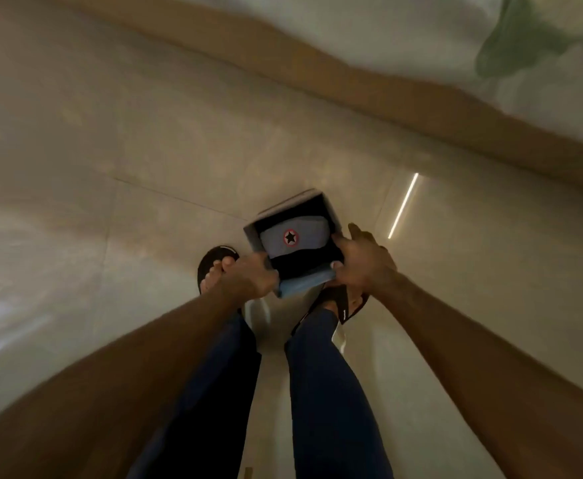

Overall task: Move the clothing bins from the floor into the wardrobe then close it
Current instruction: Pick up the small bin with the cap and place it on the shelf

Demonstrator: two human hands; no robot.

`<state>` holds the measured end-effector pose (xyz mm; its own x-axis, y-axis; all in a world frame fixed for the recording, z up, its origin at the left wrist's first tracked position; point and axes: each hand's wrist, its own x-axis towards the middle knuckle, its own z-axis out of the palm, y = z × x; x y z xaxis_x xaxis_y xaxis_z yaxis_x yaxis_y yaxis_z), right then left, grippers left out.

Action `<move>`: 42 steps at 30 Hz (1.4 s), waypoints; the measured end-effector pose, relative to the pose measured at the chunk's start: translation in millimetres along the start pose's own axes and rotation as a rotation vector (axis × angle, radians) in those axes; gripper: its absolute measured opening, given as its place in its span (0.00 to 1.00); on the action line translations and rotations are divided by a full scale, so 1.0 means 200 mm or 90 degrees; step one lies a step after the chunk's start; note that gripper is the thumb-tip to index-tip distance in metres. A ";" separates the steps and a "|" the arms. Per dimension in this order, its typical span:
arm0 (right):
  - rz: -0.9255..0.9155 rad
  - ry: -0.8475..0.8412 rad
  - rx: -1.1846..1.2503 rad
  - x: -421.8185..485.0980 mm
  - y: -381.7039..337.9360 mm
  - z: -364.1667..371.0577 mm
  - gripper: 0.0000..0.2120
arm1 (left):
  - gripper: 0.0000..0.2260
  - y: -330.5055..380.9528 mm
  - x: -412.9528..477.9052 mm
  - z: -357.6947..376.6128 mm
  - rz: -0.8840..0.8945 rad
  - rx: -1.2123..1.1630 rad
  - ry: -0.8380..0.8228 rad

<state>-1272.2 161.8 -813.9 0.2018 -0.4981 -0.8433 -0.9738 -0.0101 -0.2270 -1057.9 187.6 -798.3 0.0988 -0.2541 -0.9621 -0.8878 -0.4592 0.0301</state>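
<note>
A small grey clothing bin [285, 209] is held low over the tiled floor, right in front of my feet. Inside it lies a folded grey garment [297, 242] with a red-ringed black star on dark cloth. My left hand [248, 276] grips the bin's near-left rim. My right hand [362, 262] grips its near-right rim, thumb over the edge. The wardrobe is not in view.
Beige floor tiles [110, 202] spread to the left and ahead. A brown wooden bed frame edge [421, 108] runs across the top right, with white bedding [352, 36] and a green cloth [511, 46] on it. My sandalled feet [214, 267] stand under the bin.
</note>
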 end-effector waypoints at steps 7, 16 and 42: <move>-0.005 0.032 0.086 0.00 0.03 0.03 0.13 | 0.20 -0.08 0.07 0.05 0.018 -0.030 0.032; 0.032 0.059 0.185 -0.89 0.01 -0.22 0.26 | 0.11 0.18 -0.76 -0.35 0.152 0.059 0.029; 0.506 0.444 0.764 -3.48 -0.19 0.22 0.25 | 0.20 0.87 -2.92 0.25 0.615 0.624 -0.033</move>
<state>-1371.4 546.8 -239.6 -0.7062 -0.3277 -0.6276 -0.0934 0.9218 -0.3762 -1292.4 298.1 -245.4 -0.7305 -0.0846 -0.6776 -0.5459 0.6685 0.5051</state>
